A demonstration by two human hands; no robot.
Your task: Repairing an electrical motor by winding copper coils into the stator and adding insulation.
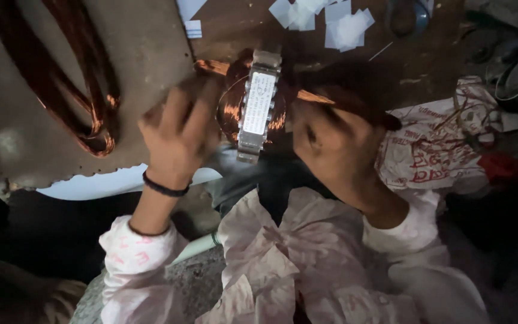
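Note:
A round metal motor core point(258, 108) wound with copper wire stands on edge in front of me, its silver laminated rim and a white label facing up. My left hand point(178, 135) grips its left side, fingers curled over the copper winding. My right hand point(331, 150) holds the right side, where a dark wooden handle point(355, 99) and a copper strand stick out. A black band circles my left wrist. Both sleeves are pale pink.
Loose copper wire coils point(88, 96) lie on a grey board point(145, 54) at the left. White paper slips point(331, 21) are scattered at the top. A printed cloth sack point(433, 150) with tangled wire sits at the right.

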